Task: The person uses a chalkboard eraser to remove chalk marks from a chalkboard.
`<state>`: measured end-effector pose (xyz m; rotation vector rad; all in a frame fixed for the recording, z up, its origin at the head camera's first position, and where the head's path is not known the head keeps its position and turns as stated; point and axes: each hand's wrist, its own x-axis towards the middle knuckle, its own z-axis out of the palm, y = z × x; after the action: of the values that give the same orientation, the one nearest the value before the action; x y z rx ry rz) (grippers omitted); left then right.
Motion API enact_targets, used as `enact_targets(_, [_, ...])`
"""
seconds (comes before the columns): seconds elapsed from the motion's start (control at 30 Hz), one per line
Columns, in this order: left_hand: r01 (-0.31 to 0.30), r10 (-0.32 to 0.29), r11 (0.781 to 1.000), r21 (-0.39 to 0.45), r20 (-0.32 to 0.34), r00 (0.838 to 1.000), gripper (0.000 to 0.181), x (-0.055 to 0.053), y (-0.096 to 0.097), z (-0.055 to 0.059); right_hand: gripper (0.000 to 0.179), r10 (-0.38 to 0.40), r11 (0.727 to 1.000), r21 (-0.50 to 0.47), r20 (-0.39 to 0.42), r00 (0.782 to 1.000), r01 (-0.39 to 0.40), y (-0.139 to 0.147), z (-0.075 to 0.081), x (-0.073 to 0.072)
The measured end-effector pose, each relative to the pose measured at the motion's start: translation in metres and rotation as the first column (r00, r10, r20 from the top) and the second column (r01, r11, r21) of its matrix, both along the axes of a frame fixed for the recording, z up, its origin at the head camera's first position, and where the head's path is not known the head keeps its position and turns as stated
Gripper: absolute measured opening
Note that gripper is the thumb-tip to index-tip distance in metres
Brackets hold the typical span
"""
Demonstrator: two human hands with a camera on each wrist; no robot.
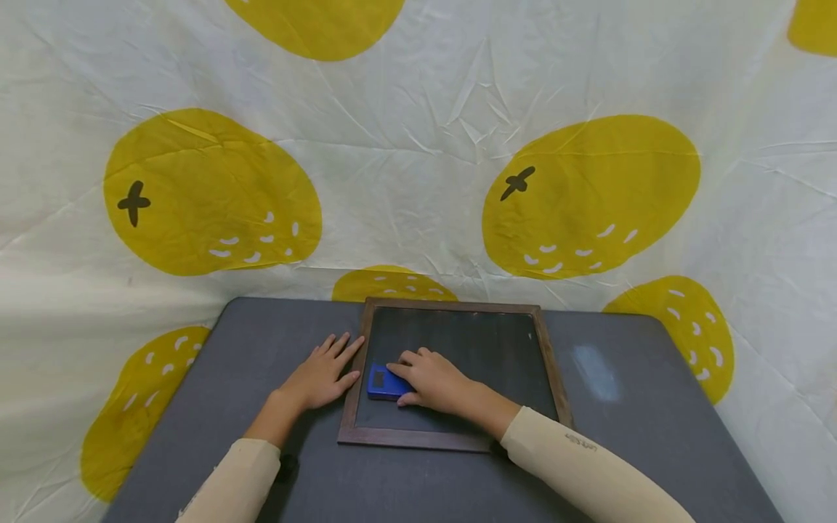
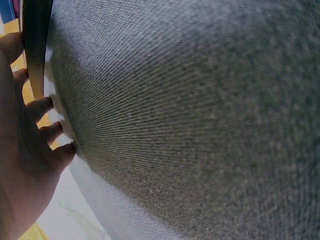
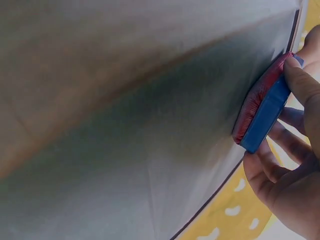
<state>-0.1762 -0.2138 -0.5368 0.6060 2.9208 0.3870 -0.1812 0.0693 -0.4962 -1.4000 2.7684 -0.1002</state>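
Observation:
A blackboard (image 1: pixel 471 349) in a brown wooden frame lies flat on the dark table. My right hand (image 1: pixel 434 381) grips a blue chalkboard eraser (image 1: pixel 386 383) over the left part of the board. In the right wrist view the eraser (image 3: pixel 267 112) shows a red padded underside facing the board, with thumb and fingers on opposite edges of its blue back. My left hand (image 1: pixel 320 374) lies spread at the left side of the frame, fingertips at its edge. In the left wrist view that hand (image 2: pixel 30 135) has its thumb against the wooden frame (image 2: pixel 37 45) and its fingers on the tabletop.
The grey table (image 1: pixel 654 436) extends around the board. A pale chalky smudge (image 1: pixel 596 373) marks the tabletop to the right. Behind the table hangs a white cloth (image 1: pixel 405 189) printed with yellow fruit shapes.

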Motion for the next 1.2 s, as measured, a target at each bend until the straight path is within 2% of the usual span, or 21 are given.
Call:
enact_targets(0.3, [0.001,0.000,1.000,-0.022,0.017,1.000,0.067,-0.001,0.001,0.002,0.068,0.022,1.000,-0.010,-0.014,1.000,-0.022,0.006,0.002,0.010])
enact_targets(0.63, [0.015,-0.015,1.000,0.008,-0.016,1.000,0.067,0.001,-0.001,0.002,0.065,0.002,0.999,-0.038,0.003,1.000,-0.002,0.029,0.002,0.015])
enact_targets(0.87, [0.010,-0.010,1.000,-0.002,0.014,1.000,0.067,0.002,-0.001,0.002,0.064,-0.041,0.997,-0.060,0.019,0.999,0.042,0.060,-0.001,0.020])
enact_targets(1.07, [0.021,-0.021,1.000,0.003,0.011,1.000,0.067,0.003,0.000,0.002,0.065,-0.069,0.994,-0.088,0.021,0.997,0.071,0.099,-0.004,0.026])
enact_targets(1.2, [0.020,-0.020,1.000,0.013,0.004,1.000,0.067,0.003,-0.002,0.002,0.066,-0.099,0.988,-0.115,0.054,0.994,0.104,0.127,-0.004,0.030])
